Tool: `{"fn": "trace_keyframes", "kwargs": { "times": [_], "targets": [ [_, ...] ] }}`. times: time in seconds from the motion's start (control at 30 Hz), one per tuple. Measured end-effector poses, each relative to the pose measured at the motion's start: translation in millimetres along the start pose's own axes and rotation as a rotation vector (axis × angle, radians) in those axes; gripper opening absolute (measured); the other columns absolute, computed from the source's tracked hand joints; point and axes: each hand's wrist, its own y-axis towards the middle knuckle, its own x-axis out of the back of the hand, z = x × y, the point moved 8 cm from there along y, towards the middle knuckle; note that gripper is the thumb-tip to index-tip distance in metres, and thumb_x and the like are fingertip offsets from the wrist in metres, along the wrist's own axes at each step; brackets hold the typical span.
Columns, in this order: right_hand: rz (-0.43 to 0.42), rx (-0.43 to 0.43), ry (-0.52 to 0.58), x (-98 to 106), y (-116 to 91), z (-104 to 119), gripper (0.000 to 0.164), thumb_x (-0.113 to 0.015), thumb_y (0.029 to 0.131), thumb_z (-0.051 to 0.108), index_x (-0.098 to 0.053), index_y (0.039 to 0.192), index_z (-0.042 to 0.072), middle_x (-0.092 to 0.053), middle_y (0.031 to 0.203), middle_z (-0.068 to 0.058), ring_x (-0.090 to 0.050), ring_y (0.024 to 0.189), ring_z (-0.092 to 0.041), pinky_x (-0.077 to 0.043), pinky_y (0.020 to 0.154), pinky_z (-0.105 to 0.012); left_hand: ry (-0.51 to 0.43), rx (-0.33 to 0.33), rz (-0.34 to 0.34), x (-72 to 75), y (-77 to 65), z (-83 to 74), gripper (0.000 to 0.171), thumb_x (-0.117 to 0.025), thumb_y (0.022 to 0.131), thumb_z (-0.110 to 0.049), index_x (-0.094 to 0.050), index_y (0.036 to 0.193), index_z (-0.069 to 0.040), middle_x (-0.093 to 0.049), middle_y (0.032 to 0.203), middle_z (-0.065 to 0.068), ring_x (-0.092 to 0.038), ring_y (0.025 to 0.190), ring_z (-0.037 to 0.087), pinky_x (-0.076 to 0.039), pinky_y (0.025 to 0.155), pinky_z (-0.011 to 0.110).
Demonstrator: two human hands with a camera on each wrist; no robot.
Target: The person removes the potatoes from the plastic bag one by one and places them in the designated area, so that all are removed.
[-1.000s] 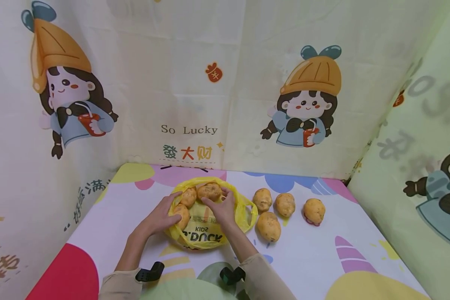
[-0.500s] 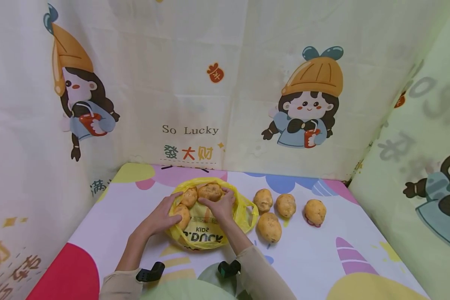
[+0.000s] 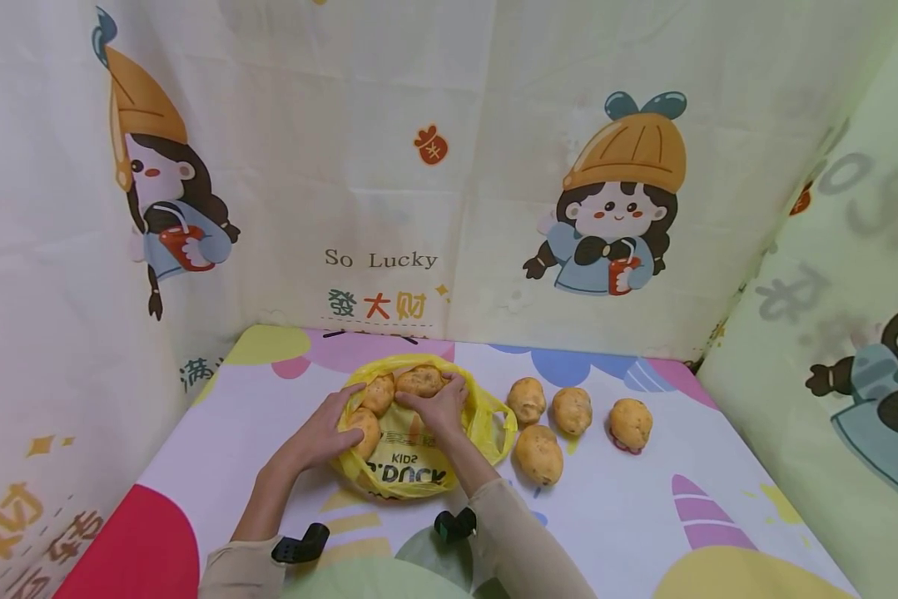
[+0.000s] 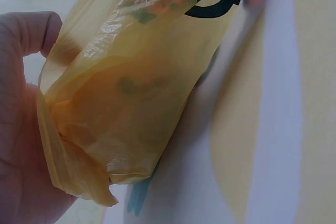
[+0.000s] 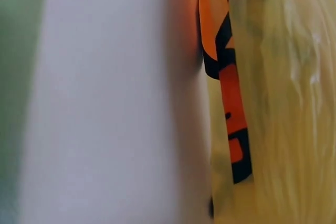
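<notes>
A yellow plastic bag with printed lettering lies with its mouth spread, a row of three potatoes inside. My left hand grips its left edge, the thumb over the rim against the nearest potato. In the left wrist view, the left hand curls at the side of the thin yellow plastic. Behind that potato sits another potato. At the back of the bag, my right hand holds the right end of a potato between thumb and fingers. The right wrist view shows mostly the bag's outer side.
Right of the bag, several loose potatoes lie on the patterned table: a front potato, a back potato, a middle potato and a far-right potato. The bag's handle loop reaches toward them. A printed curtain encloses the table.
The right hand has closed in slightly on the back potato, its thumb shifting left against it, and the right forearm has moved a little. The left hand and the bag stay nearly still.
</notes>
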Motion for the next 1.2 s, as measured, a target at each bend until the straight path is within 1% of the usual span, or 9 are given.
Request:
{"fn": "trace_keyframes", "kwargs": {
  "times": [0.2,0.33,0.53,0.73,0.93,1.2],
  "targets": [
    [0.001,0.014,-0.03,-2.4,4.3,3.2,0.089,-0.094,0.07,0.03,-0.038,0.134,0.006,-0.041,0.134,-0.022,-0.042,0.125,-0.035,-0.037,0.109,-0.052,0.004,0.019,0.001,0.8,0.9,1.3,0.084,-0.062,0.08,-0.022,-0.033,0.156,-0.002,-0.039,0.151,0.031,-0.038,0.139,0.045,-0.031,0.112,0.064],
    [-0.005,0.023,-0.045,-3.6,6.4,4.8,0.088,-0.094,0.07,0.03,-0.038,0.133,0.006,-0.043,0.132,-0.022,-0.042,0.125,-0.035,-0.037,0.108,-0.05,0.004,0.009,-0.007,2.2,1.2,-0.1,0.083,-0.062,0.081,-0.021,-0.033,0.156,-0.001,-0.04,0.15,0.031,-0.038,0.138,0.045,-0.031,0.112,0.064],
    [-0.004,0.037,-0.019,-4.1,7.4,7.3,0.083,-0.093,0.072,0.025,-0.038,0.131,0.005,-0.044,0.128,-0.022,-0.043,0.124,-0.037,-0.037,0.108,-0.051,-0.003,-0.002,-0.014,2.6,1.5,-1.8,0.083,-0.062,0.08,-0.02,-0.034,0.155,0.0,-0.041,0.149,0.031,-0.039,0.137,0.045,-0.031,0.111,0.064],
    [0.0,0.022,-0.033,-4.6,7.1,5.1,0.082,-0.091,0.074,0.025,-0.037,0.132,0.006,-0.046,0.129,-0.021,-0.046,0.124,-0.036,-0.039,0.107,-0.05,-0.005,0.008,-0.007,1.4,0.8,-1.6,0.083,-0.062,0.08,-0.021,-0.033,0.156,-0.001,-0.041,0.149,0.031,-0.039,0.137,0.045,-0.031,0.111,0.064],
    [-0.016,0.009,-0.029,-3.0,3.6,2.8,0.083,-0.092,0.073,0.024,-0.037,0.133,0.006,-0.048,0.128,-0.021,-0.048,0.123,-0.035,-0.04,0.108,-0.049,-0.011,0.021,0.002,-0.3,-1.3,0.4,0.084,-0.062,0.081,-0.022,-0.032,0.156,-0.002,-0.038,0.151,0.032,-0.038,0.138,0.046,-0.031,0.112,0.065],
    [-0.054,-0.018,0.015,2.6,-2.4,1.1,0.085,-0.093,0.071,0.023,-0.038,0.133,0.006,-0.049,0.129,-0.021,-0.049,0.123,-0.036,-0.04,0.108,-0.05,0.0,0.003,-0.001,-1.2,-0.9,-1.4,0.083,-0.062,0.08,-0.022,-0.034,0.155,-0.001,-0.041,0.148,0.032,-0.039,0.136,0.045,-0.032,0.111,0.064]
  ]
}}
